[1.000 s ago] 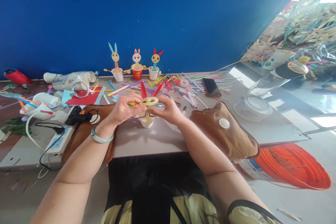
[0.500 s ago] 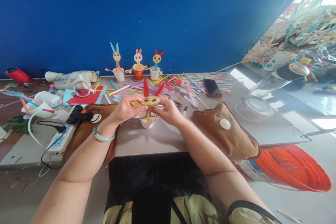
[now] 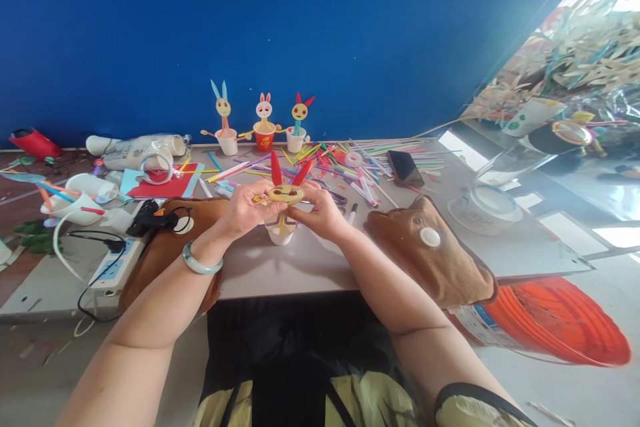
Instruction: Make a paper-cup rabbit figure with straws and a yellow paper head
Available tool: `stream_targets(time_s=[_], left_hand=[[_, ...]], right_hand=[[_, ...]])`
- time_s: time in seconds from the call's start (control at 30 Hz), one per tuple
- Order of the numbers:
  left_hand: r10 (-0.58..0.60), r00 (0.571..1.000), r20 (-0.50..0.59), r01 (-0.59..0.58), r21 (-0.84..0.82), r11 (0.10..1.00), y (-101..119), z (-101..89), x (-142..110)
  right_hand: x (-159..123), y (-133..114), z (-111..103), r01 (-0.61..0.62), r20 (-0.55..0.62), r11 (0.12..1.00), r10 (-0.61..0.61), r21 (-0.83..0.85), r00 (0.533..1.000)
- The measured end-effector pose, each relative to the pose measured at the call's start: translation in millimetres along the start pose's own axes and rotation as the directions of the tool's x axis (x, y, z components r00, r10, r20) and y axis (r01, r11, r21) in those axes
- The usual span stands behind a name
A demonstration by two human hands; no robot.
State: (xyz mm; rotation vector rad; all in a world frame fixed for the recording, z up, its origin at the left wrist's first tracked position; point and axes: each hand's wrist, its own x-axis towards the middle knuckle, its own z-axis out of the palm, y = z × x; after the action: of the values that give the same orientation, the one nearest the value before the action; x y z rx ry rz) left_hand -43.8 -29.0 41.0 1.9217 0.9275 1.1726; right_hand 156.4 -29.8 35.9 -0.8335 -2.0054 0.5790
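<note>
cushions (image 3: pixel 443 267) flank held rabbit head (image 3: pixel 286 193); sticks (image 3: pixel 323 155), phone (image 3: pixel 405 168) beyond

The face (image 3: pixel 286 194) looked matt, like card or thin wood; which one could not be told. Its red ears (image 3: pixel 276 169) were matt also. The cup (image 3: pixel 281 237) seemed of smooth white paper. The bracelet (image 3: pixel 201 263) was polished and glossy, similar to stone. The right pouch (image 3: pixel 453 265) was of soft brown cloth, and its disc (image 3: pixel 430 237) of smooth white plastic. The phone (image 3: pixel 405 168) had dark glossy glass. The bucket (image 3: pixel 570 323) was of ribbed, slightly shiny plastic. The table (image 3: pixel 285 275) was smooth, with a faint sheen.
</note>
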Motion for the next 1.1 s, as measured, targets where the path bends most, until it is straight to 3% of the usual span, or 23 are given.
stream_targets(time_s=[1.1], left_hand=[[-0.014,0.998,-0.059,0.011,-0.056,0.998,6.2,5.7,-0.2]], right_hand=[[2.2,6.1,4.1,0.023,-0.016,1.0,-0.023,0.006,1.0]])
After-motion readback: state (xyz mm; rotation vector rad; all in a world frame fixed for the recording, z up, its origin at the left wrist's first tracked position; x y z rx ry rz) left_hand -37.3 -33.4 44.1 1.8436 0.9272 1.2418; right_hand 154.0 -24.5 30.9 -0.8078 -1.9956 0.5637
